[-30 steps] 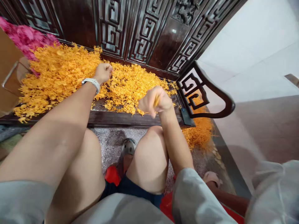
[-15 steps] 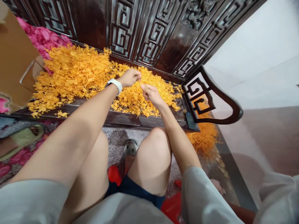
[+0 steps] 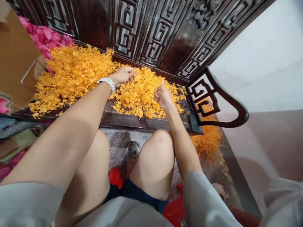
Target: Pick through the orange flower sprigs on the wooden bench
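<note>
A loose pile of small yellow-orange artificial flower pieces [image 3: 146,97] lies on the dark wooden bench. A taller pile of similar orange pieces [image 3: 78,71] is to its left. My left hand [image 3: 123,76], wearing a white watch [image 3: 107,84], hovers near where the piles meet. Its fingers are pinched together; whatever they hold is too small to make out. Over the right part of the smaller pile is my right hand [image 3: 163,96], its fingers curled in and its thumb sticking up. Anything inside those fingers is hidden.
Carved bench back [image 3: 151,34] rises behind the piles. At the right end are a curved armrest [image 3: 236,113] and a dark phone-like object [image 3: 194,123]. Pink flower pieces [image 3: 46,36] and a cardboard box [image 3: 16,56] stand left. More orange pieces [image 3: 209,142] lie beyond the armrest.
My hands were close together over the pile and have moved apart: the left toward the left, the right toward the right. The right thumb has lifted off the curled fingers.
</note>
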`<state>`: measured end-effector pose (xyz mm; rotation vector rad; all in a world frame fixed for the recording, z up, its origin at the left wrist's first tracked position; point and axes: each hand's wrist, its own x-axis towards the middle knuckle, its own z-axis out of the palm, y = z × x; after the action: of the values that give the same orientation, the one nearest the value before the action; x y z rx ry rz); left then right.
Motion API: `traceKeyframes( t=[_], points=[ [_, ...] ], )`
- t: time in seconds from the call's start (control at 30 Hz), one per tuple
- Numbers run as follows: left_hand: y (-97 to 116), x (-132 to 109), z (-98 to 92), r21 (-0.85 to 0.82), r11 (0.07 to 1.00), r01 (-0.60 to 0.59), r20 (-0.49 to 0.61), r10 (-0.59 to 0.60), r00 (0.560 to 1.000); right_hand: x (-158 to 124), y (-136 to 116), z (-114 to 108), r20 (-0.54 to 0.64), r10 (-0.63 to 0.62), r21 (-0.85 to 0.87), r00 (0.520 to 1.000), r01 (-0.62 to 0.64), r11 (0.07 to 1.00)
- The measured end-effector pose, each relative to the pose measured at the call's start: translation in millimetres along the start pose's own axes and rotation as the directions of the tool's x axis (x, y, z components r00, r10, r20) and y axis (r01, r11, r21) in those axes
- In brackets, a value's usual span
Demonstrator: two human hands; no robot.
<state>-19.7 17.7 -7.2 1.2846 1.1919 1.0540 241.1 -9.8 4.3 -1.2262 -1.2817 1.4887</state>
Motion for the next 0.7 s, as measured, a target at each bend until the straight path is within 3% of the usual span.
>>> traceKeyframes(
  t=[0.1,0.27,0.33,0.4,0.43,0.5,0.53,0.57,0.6,0.7],
  points=[
    [12,0,26.4,-0.004,0.999,-0.043,0.105,0.043,0.994,10,17,6,0.018,0.078,-0.07,0.997,-0.076,0.995],
    [14,-3,55.7,0.037,0.991,-0.125,0.2,0.116,0.973,-2,10,30,0.305,0.13,-0.046,0.944,-0.121,0.992],
    [9,1,59.0,0.036,0.989,-0.146,0.132,0.14,0.981,-10,3,36,0.321,0.052,-0.025,0.946,-0.047,0.999],
    [2,8,56.0,0.013,0.987,-0.161,-0.067,0.162,0.985,-23,-6,38,0.387,-0.037,-0.03,0.921,0.052,0.998],
    [-2,12,52.0,0.001,0.987,-0.161,-0.189,0.158,0.969,-31,-12,39,0.474,-0.053,-0.054,0.879,0.089,0.995],
    [-12,16,39.7,-0.012,0.993,-0.118,-0.344,0.107,0.933,-49,-25,39,0.681,-0.047,-0.096,0.731,0.152,0.984],
    [-16,17,32.2,-0.009,0.997,-0.075,-0.348,0.067,0.935,-57,-31,38,0.742,-0.055,-0.091,0.668,0.181,0.979],
    [-20,15,24.3,0.002,1.0,-0.025,-0.31,0.024,0.951,-62,-36,37,0.755,-0.086,-0.068,0.65,0.209,0.976],
    [-24,13,16.9,0.019,1.0,0.02,-0.244,-0.015,0.97,-64,-40,36,0.715,-0.135,-0.042,0.686,0.235,0.971],
    [-28,6,2.5,0.082,0.997,0.001,-0.039,0.002,0.999,-49,-38,27,0.354,-0.233,-0.054,0.906,0.268,0.962]
  ],
)
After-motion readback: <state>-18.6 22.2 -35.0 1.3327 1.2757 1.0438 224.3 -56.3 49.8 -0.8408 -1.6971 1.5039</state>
